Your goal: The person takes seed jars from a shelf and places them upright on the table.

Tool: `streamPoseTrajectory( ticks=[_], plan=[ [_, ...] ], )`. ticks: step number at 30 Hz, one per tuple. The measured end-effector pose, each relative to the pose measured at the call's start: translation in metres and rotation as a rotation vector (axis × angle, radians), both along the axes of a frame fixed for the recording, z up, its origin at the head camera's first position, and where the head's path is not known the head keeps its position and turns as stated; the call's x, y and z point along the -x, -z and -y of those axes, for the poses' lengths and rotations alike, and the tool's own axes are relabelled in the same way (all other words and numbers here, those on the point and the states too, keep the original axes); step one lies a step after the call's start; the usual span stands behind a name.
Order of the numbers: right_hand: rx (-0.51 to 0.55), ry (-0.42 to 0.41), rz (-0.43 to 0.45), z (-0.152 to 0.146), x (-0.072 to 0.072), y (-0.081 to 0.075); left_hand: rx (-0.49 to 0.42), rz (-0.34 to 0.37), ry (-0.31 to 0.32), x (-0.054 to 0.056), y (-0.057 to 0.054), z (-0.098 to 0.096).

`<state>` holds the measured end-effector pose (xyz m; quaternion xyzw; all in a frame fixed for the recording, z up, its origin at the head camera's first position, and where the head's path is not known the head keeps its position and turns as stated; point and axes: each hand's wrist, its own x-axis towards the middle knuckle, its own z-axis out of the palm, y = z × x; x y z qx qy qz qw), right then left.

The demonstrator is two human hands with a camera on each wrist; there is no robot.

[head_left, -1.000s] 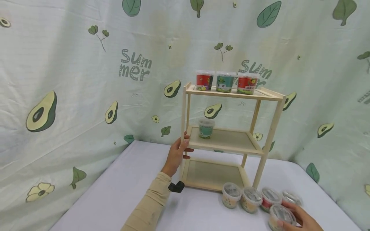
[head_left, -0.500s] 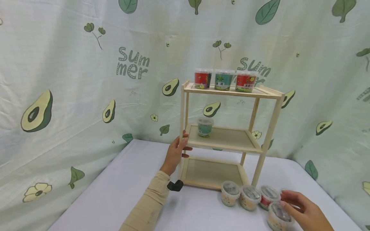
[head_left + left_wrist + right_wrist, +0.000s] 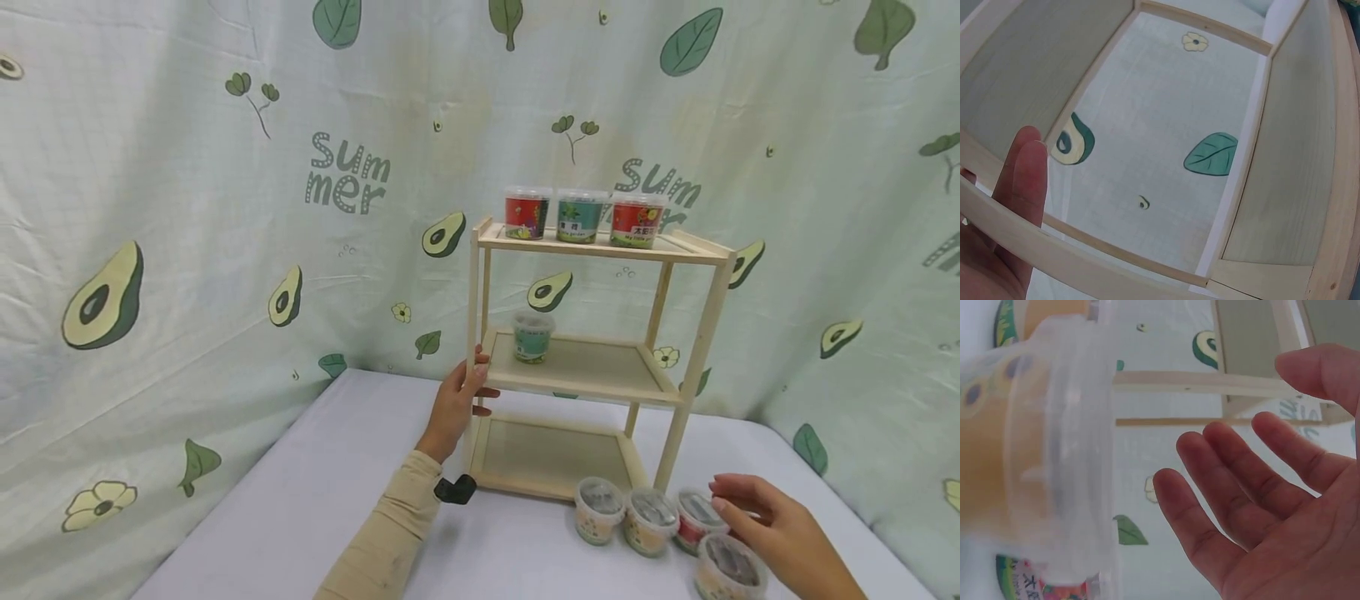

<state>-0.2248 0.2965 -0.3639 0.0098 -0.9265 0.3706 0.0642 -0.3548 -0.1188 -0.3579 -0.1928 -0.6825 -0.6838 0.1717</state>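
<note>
My left hand point(image 3: 450, 408) holds the front left post of a wooden three-tier shelf rack point(image 3: 585, 385), its fingers passing behind the post. In the left wrist view, fingers point(image 3: 1029, 181) reach past a pale wooden bar. My right hand point(image 3: 780, 525) hovers over the lidded plastic tubs at the right, fingers apart and holding nothing. Below it stands a tub with a clear lid point(image 3: 731, 571), large and close in the right wrist view. A red-labelled tub point(image 3: 697, 525) is just left of the fingertips. Two orange-toned tubs, one nearer the rack point(image 3: 598, 517) and one beside it point(image 3: 649, 527), continue the row.
On the top tier stand a red tub point(image 3: 527, 215), a teal tub point(image 3: 578, 218) and another red tub point(image 3: 636, 222). A teal tub point(image 3: 532, 340) sits at the left of the middle tier. A printed curtain point(image 3: 225, 250) hangs behind the white table point(image 3: 337, 467).
My right hand has let go of the front clear-lidded tub and risen up and left, toward the red-labelled tub. The left hand keeps its place on the rack.
</note>
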Motion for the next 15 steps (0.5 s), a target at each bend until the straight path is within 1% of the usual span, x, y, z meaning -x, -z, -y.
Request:
streamPoseTrajectory(
  ticks=[2, 6, 10, 15],
  plan=[
    [0.005, -0.002, -0.024, 0.005, 0.002, -0.002, 0.002, 0.001, 0.002, 0.0, 0.0, 0.0],
    [0.051, -0.022, -0.055, 0.014, 0.005, -0.008, 0.0, -0.01, 0.01, -0.001, -0.001, 0.001],
    [0.087, -0.06, -0.079, 0.022, 0.01, -0.014, -0.011, -0.015, 0.01, -0.002, -0.001, 0.001],
    [0.136, -0.114, -0.135, 0.03, 0.015, -0.019, -0.016, -0.022, 0.012, -0.001, -0.001, -0.001]
  ],
)
